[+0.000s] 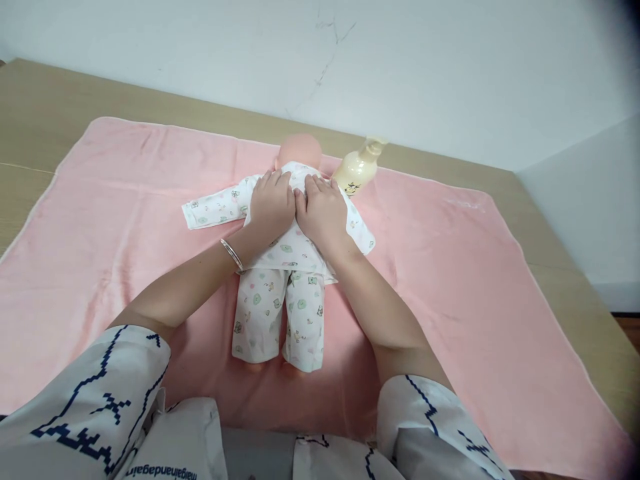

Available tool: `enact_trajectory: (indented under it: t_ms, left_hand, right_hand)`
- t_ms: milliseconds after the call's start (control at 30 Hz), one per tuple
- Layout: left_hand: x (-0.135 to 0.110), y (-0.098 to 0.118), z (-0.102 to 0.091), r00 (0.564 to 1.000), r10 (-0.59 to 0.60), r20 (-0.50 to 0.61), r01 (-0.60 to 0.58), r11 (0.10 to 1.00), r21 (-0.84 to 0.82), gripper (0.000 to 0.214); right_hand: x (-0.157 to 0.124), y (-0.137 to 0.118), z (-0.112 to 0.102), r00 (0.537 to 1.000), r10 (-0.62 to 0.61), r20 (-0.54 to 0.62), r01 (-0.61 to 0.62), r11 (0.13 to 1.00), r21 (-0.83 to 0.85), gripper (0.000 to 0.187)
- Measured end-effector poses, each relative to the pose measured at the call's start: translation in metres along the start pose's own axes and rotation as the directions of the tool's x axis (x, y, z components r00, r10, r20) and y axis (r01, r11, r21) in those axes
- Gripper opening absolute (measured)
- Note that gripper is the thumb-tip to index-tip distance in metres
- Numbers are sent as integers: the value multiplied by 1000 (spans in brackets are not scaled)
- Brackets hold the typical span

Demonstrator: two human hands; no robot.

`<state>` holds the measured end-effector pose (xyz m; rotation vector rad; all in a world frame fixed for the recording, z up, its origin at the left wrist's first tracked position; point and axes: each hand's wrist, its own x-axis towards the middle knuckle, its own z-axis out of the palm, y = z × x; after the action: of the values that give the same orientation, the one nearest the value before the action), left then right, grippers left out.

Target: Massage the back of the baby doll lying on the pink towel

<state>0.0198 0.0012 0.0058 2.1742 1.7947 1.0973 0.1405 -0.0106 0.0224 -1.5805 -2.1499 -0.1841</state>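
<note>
A baby doll [285, 250] in a white, printed top and trousers lies stretched out in front of me. Its bald head [301, 151] points away from me, and no face shows. My left hand [273, 205] rests flat on the left of the doll's upper body, fingers extended; a silver bangle [231, 255] circles that wrist. Beside it, my right hand [323, 208] lies flat on the right of the upper body, the two thumbs close together. One sleeve [215, 208] reaches out to the left, while the other [361, 230] slants down to the right.
A cream pump bottle [357, 167] stands just right of the doll's head. Under everything is a pink blanket [450, 293], spread over a wooden table [550, 293]. Behind the table rises a white wall [225, 60] with a crack in it.
</note>
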Motion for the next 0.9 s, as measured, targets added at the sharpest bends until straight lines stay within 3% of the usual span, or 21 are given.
enact_trajectory:
  t_ms: [167,467,667,900]
  left_hand:
    - [-1,-17,8,999,28,-37,-32,993,-111,42]
    - [-3,-17,5,997,13,-73,-27,980,-196,45]
    - [-4,-20,8,995,30,-94,-47,981,-187,44]
    - [-3,-17,6,995,44,-85,-58,984,-171,43]
  right_hand:
    - [2,2,2,999,39,20,-40,998,57,50]
    - [3,7,7,997,79,0,-78,984,158,58]
    - [0,4,7,996,84,-4,-83,989,121,58]
    - [-4,-1,3,998,20,-64,-17,999,42,45]
